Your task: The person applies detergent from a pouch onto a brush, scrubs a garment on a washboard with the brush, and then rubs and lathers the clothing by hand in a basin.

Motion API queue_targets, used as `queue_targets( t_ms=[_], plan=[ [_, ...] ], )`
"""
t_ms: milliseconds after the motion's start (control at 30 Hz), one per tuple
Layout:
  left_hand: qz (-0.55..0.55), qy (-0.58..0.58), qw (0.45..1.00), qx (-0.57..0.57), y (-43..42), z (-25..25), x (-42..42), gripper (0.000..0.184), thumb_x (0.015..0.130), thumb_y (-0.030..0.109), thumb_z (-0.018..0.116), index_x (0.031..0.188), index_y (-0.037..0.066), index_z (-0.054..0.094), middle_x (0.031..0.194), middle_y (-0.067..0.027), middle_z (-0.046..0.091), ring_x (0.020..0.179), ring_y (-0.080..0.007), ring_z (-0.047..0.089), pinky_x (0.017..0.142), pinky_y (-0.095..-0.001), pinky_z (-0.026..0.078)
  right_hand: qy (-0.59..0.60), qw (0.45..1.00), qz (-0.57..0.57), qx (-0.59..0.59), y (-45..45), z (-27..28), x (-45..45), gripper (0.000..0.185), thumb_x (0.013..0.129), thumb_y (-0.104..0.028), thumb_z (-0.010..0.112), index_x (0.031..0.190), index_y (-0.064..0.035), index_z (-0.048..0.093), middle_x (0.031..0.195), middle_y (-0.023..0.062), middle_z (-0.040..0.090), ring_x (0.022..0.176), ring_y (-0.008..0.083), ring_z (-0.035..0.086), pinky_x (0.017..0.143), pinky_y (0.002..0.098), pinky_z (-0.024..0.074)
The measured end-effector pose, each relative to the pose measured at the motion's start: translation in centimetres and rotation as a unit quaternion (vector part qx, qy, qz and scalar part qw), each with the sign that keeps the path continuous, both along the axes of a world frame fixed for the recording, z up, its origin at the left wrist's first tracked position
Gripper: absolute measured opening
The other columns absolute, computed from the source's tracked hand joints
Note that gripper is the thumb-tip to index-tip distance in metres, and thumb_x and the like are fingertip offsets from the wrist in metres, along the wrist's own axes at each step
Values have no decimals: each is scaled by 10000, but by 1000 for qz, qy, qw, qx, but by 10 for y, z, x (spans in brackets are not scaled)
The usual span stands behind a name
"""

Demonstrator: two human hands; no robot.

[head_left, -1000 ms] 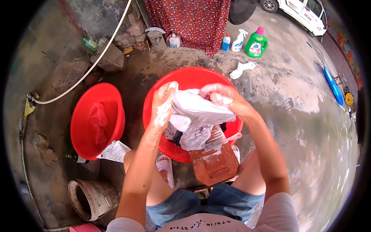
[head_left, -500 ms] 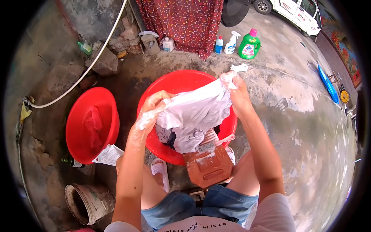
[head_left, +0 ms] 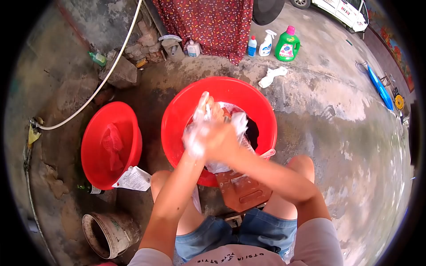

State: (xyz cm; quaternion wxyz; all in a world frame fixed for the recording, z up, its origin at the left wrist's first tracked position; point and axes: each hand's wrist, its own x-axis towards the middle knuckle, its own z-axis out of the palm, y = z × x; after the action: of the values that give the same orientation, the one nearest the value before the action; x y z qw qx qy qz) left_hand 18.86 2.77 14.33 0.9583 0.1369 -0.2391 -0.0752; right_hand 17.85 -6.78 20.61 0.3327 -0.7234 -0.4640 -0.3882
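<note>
Over the large red basin [head_left: 171, 128], my two hands are pressed together at a bunched white garment [head_left: 240, 124]. The fingers of my left hand [head_left: 212, 111] are curled, with white cloth or suds between them. My right hand [head_left: 220, 139] crosses in front, closed against the cloth and smeared by motion. It hides part of my left hand and wrist. White foam covers the wrist. Below, a brown washboard [head_left: 244, 191] leans on the basin's near rim, and a pale pink brush handle [head_left: 268, 153] shows beside my right forearm. Dark cloth [head_left: 252, 133] lies in the basin.
A smaller red basin [head_left: 138, 142] with a red cloth tilts at left, above a dirty bucket [head_left: 111, 232]. A white packet [head_left: 133, 178] sits between. Beyond are a white brush [head_left: 273, 76], a green detergent bottle [head_left: 287, 46], a spray bottle [head_left: 265, 44] and a hose [head_left: 111, 71].
The white garment was held stretched between my hands above the basin. My hands have come together and lower, and the garment is now bunched between them.
</note>
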Motion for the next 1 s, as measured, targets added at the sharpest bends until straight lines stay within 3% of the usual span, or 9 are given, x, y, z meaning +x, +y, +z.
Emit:
queue_targets(
  t_ms=[67, 167, 233, 300, 367, 467, 567, 733, 1000],
  plan=[
    [-150, -139, 977, -60, 13, -38, 18, 314, 935, 341, 311, 965, 128, 540, 927, -67, 567, 916, -170, 541, 828, -343, 440, -37, 997, 66, 1, 0, -12, -13, 119, 709, -211, 618, 648, -133, 552, 567, 22, 485, 558, 175, 547, 672, 352, 485],
    [201, 322, 920, 99, -42, 56, -46, 301, 922, 306, 348, 1089, 114, 509, 990, -64, 543, 950, -153, 525, 865, -308, 414, 78, 992, -16, -95, -7, -12, -2, 82, 721, -203, 606, 701, -128, 580, 594, 32, 505, 617, 188, 566, 790, 395, 459],
    [194, 327, 917, 118, -37, 59, -45, 321, 922, 310, 351, 1139, 118, 489, 1031, -50, 547, 987, -160, 521, 883, -327, 412, 53, 997, 16, -53, -1, -13, -15, 88, 790, -178, 525, 784, -111, 583, 601, 48, 515, 584, 206, 561, 771, 378, 463],
    [-101, -43, 994, -21, -1, -17, 10, 320, 922, 288, 356, 1138, 87, 479, 1100, -44, 535, 980, -167, 536, 875, -331, 427, 24, 998, 51, -15, 2, -13, -20, 153, 858, -153, 444, 868, -95, 586, 607, 64, 524, 550, 224, 555, 752, 361, 467],
    [-81, -20, 996, -25, 1, -31, 11, 305, 921, 275, 365, 1108, 74, 497, 1068, -49, 555, 915, -161, 551, 836, -313, 444, 55, 996, -17, -62, -3, -7, 0, 114, 790, -169, 533, 741, -84, 591, 610, 65, 551, 536, 214, 570, 612, 332, 471],
    [285, 410, 852, 156, -49, 49, -47, 272, 910, 285, 401, 1022, 97, 563, 857, -67, 616, 746, -142, 567, 726, -269, 478, 174, 927, -332, -2, 25, -19, 11, 173, 698, -201, 644, 580, -98, 570, 551, 27, 536, 435, 201, 543, 405, 312, 447],
    [-120, 10, 990, -71, -2, -49, 6, 316, 910, 345, 401, 1077, 113, 539, 959, -50, 599, 886, -188, 569, 821, -332, 456, -32, 999, -40, -3, 2, -5, -14, 194, 680, -206, 659, 553, -126, 536, 529, 12, 500, 453, 182, 548, 427, 314, 457],
    [185, 375, 892, 172, -37, 56, -53, 416, 903, 411, 402, 1073, 58, 539, 941, -53, 607, 934, -185, 567, 860, -342, 440, 254, 958, -122, -53, -17, -9, 46, 306, 788, -259, 588, 558, -60, 553, 512, 118, 523, 488, 294, 550, 466, 385, 432],
    [221, 152, 818, 509, 23, 72, -61, 270, 865, 300, 533, 945, 43, 542, 830, 2, 534, 801, -79, 503, 747, -216, 391, 543, 802, 212, 130, -62, 28, 42, 264, 835, -232, 575, 673, -37, 500, 640, -18, 481, 648, 67, 459, 597, 235, 389]
  ],
)
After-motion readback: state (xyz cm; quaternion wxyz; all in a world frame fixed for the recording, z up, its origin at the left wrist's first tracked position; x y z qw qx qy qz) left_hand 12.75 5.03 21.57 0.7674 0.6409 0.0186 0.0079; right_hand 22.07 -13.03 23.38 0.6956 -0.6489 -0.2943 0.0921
